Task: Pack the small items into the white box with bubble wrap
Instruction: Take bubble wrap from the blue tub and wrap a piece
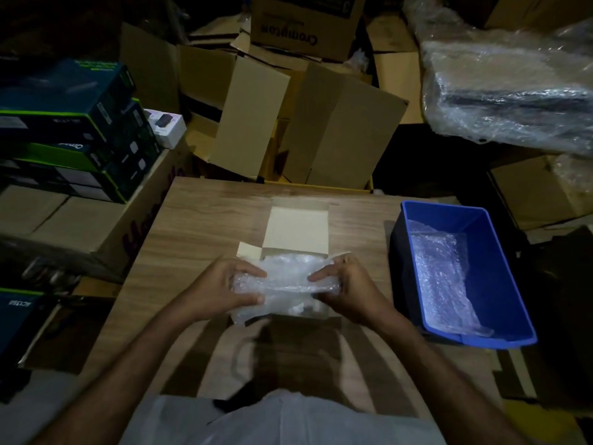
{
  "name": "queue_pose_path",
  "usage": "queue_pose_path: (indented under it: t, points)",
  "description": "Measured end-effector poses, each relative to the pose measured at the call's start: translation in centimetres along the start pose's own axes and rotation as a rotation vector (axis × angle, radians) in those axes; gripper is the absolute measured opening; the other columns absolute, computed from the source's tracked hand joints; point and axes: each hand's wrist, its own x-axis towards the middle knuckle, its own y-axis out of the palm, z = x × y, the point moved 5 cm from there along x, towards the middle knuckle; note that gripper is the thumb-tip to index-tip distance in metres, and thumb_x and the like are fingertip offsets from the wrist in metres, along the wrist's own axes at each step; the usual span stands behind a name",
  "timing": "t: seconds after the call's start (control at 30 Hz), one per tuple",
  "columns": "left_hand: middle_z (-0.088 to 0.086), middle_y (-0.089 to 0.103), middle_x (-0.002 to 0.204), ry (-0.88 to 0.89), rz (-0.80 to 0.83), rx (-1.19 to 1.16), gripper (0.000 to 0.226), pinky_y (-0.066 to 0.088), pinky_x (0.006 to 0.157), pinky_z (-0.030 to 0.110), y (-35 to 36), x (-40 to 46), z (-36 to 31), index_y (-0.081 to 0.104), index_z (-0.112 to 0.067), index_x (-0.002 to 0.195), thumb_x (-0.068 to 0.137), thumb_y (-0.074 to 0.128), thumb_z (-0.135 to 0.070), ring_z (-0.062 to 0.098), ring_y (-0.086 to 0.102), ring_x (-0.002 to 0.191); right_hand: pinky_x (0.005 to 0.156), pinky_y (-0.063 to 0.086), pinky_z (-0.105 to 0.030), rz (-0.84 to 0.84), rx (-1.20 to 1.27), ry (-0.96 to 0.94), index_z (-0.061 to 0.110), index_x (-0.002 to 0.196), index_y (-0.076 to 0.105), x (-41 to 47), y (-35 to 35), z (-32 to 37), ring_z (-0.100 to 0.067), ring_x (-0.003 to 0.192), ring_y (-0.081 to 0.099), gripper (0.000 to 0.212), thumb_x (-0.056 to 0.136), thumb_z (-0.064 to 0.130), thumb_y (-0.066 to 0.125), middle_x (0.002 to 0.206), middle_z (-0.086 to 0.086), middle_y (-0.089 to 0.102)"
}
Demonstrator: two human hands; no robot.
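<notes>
Wood-grain counter (pixel 199 226), cardboard cartons (pixel 308 130) piled behind it, stacked dark retail boxes (pixel 73 130) at the left. Blue plastic bin (pixel 500 252) on the counter's right side, a bubble wrap sheet (pixel 442 277) lying inside it. White box (pixel 298 229) at counter centre, lid flap open and tipped away from the person, side flaps out. Bubble wrap bundle (pixel 282 284) held over the box's near half, partly down into it; contents not visible through the wrap. Left hand (pixel 221 287) grips the bundle's left end, fingers curled over the top, thumb underneath. Right hand (pixel 346 284) grips the right end the same way.
</notes>
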Motion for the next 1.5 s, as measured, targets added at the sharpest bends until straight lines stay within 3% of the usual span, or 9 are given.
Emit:
queue_pose_path:
  t: [0.13, 0.23, 0.43, 0.67, 0.73, 0.83, 1.0, 1.33, 1.5]
  points:
    - [-0.012, 0.053, 0.127, 0.08, -0.068, 0.159, 0.029, 0.054, 0.091, 0.029, -0.6, 0.4, 0.1, 0.074, -0.022, 0.104, 0.086, 0.074, -0.046, 0.002, 0.052, 0.119, 0.099, 0.046, -0.022, 0.094, 0.078, 0.126, 0.025, 0.102, 0.073, 0.1, -0.6, -0.6, -0.011, 0.125, 0.047, 0.022, 0.085, 0.037, 0.08, 0.139, 0.002, 0.046]
    - [0.009, 0.07, 0.106, 0.078, 0.08, -0.134, 0.022, 0.062, 0.077, 0.05, -0.5, 0.2, -0.2, 0.064, -0.008, 0.102, 0.094, 0.069, -0.028, 0.021, 0.072, 0.094, 0.082, 0.059, -0.034, 0.112, 0.464, 0.154, 0.021, 0.101, 0.068, -0.1, -0.8, -0.6, -0.021, 0.103, 0.07, 0.011, 0.092, 0.023, 0.075, 0.116, -0.005, 0.071]
    - [-0.002, 0.061, 0.084, 0.137, 0.198, -0.046, 0.006, 0.05, 0.072, 0.037, 0.9, 0.7, 0.2, 0.06, -0.014, 0.088, 0.091, 0.059, -0.009, 0.013, 0.06, 0.079, 0.066, 0.061, -0.031, 0.048, 0.511, 0.126, 0.0, 0.095, 0.072, 0.2, 0.8, -1.5, -0.026, 0.094, 0.07, 0.02, 0.096, -0.009, 0.055, 0.112, -0.017, 0.07]
    - [0.005, 0.076, 0.105, -0.061, 0.225, -0.129, 0.019, 0.057, 0.093, 0.044, 1.3, 0.8, 1.5, 0.08, -0.015, 0.101, 0.088, 0.076, -0.028, 0.023, 0.071, 0.101, 0.082, 0.06, -0.031, 0.076, 0.211, 0.068, 0.015, 0.087, 0.079, 0.4, 1.2, -2.7, -0.011, 0.089, 0.071, 0.004, 0.089, 0.016, 0.075, 0.093, 0.0, 0.076]
    - [-0.003, 0.075, 0.099, 0.022, 0.106, 0.011, 0.009, 0.058, 0.09, 0.044, 1.2, 1.6, 1.7, 0.078, -0.021, 0.096, 0.087, 0.077, -0.018, 0.014, 0.071, 0.095, 0.07, 0.059, -0.032, 0.015, 0.049, 0.036, 0.025, 0.099, 0.07, 0.9, 1.3, -3.3, -0.01, 0.076, 0.068, 0.013, 0.087, 0.025, 0.076, 0.087, 0.005, 0.072]
    - [-0.006, 0.067, 0.09, 0.073, 0.025, 0.187, 0.037, 0.061, 0.07, 0.037, 1.8, 3.0, 2.2, 0.061, -0.034, 0.104, 0.081, 0.073, -0.007, 0.012, 0.067, 0.082, 0.066, 0.053, -0.029, 0.03, -0.253, -0.082, 0.034, 0.111, 0.062, 1.7, 2.4, -3.5, -0.009, 0.075, 0.06, 0.024, 0.089, 0.026, 0.067, 0.089, 0.013, 0.066]
    - [-0.01, 0.054, 0.09, 0.254, 0.031, 0.748, 0.023, 0.048, 0.066, 0.036, 4.2, 5.0, 2.0, 0.057, -0.027, 0.084, 0.076, 0.065, -0.006, 0.018, 0.056, 0.085, 0.068, 0.053, -0.029, 0.137, -0.557, -0.044, 0.032, 0.09, 0.075, 2.9, 4.7, -5.2, -0.014, 0.087, 0.066, 0.02, 0.085, 0.016, 0.065, 0.095, 0.01, 0.068]
    - [0.011, 0.071, 0.104, 0.055, 0.441, 1.102, 0.018, 0.059, 0.081, 0.038, 8.2, 6.5, 3.2, 0.074, -0.01, 0.104, 0.091, 0.061, -0.008, 0.029, 0.071, 0.092, 0.096, 0.055, -0.033, 0.63, -0.577, 0.006, 0.01, 0.112, 0.076, 3.9, 7.9, -6.7, -0.019, 0.102, 0.072, 0.023, 0.092, 0.013, 0.067, 0.114, -0.006, 0.075]
    - [0.013, 0.069, 0.105, -0.046, 0.52, 1.051, 0.019, 0.054, 0.076, 0.033, 7.9, 7.9, 2.8, 0.072, -0.008, 0.1, 0.084, 0.065, -0.001, 0.028, 0.069, 0.089, 0.089, 0.058, -0.029, 0.487, -0.562, 0.027, 0.01, 0.105, 0.076, 4.8, 7.3, -7.2, -0.016, 0.097, 0.073, 0.024, 0.083, 0.003, 0.078, 0.108, -0.006, 0.076]
